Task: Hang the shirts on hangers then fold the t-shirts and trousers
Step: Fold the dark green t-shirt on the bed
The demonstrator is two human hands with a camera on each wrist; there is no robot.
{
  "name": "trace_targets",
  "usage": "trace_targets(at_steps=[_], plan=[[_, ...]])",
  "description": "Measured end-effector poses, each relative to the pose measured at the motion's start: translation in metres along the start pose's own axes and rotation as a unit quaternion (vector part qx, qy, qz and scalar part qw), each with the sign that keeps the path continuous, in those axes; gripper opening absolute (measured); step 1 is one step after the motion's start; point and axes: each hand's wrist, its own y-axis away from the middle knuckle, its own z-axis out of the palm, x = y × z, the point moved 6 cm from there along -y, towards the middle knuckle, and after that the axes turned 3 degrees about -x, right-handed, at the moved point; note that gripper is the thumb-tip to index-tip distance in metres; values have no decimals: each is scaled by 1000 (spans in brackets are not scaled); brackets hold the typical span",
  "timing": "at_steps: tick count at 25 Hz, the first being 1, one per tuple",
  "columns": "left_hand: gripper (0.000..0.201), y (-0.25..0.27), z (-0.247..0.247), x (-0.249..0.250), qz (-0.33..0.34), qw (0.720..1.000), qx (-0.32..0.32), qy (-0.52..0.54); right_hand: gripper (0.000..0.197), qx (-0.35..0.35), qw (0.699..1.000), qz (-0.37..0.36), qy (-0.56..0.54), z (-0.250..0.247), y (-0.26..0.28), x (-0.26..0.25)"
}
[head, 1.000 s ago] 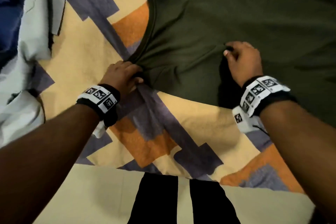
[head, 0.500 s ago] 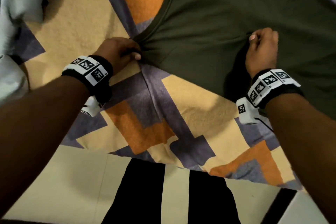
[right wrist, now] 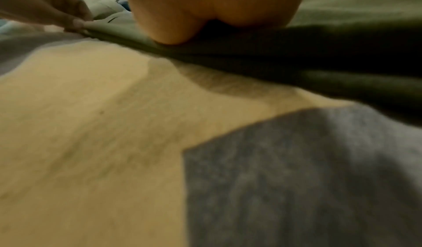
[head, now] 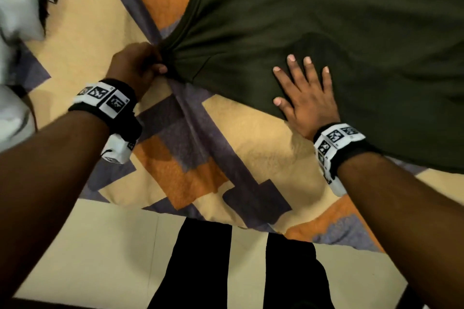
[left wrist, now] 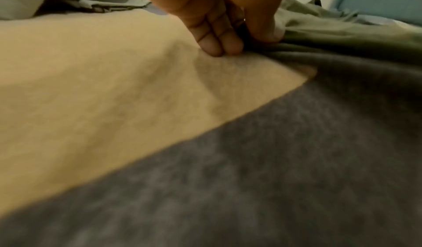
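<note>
The dark olive cotton t-shirt [head: 326, 40] lies spread on the patterned beige, orange and grey bedspread [head: 251, 138]; the left hand [head: 136, 68] still pinches its corner; the right hand [head: 305, 98], clenched a moment ago, now presses flat with fingers spread; smoothing before folding, I'd judge.
</note>
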Motion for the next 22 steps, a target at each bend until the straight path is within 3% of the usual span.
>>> trace_targets(at_steps=[4,6,8,9,10,12,14,17,19,21,22], plan=[[26,5,0,3,-83,996,33,10,64,4,999,3,40,8,0,2],[41,17,4,22,-104,990,70,-59,67,16,999,4,48,11,2,2],[47,29,32,86,37,989,95,-104,72,28,998,8,50,12,2,1],[46,35,61,124,134,983,54,-114,75,31,998,10,50,13,2,0],[49,42,94,152,186,974,-14,-128,78,34,998,8,51,14,4,0],[61,44,143,160,124,968,-147,-163,80,46,997,-1,55,14,6,9],[66,36,149,141,59,971,-141,-186,81,59,997,16,52,8,9,37],[64,28,137,135,49,967,-153,-196,84,73,992,100,35,-4,34,109],[64,31,130,130,-3,970,-155,-188,85,60,987,143,26,-1,51,153],[66,30,135,164,-6,973,-125,-191,85,56,980,192,16,-8,76,198],[67,27,140,192,35,972,-114,-204,84,53,977,204,16,-10,82,212]])
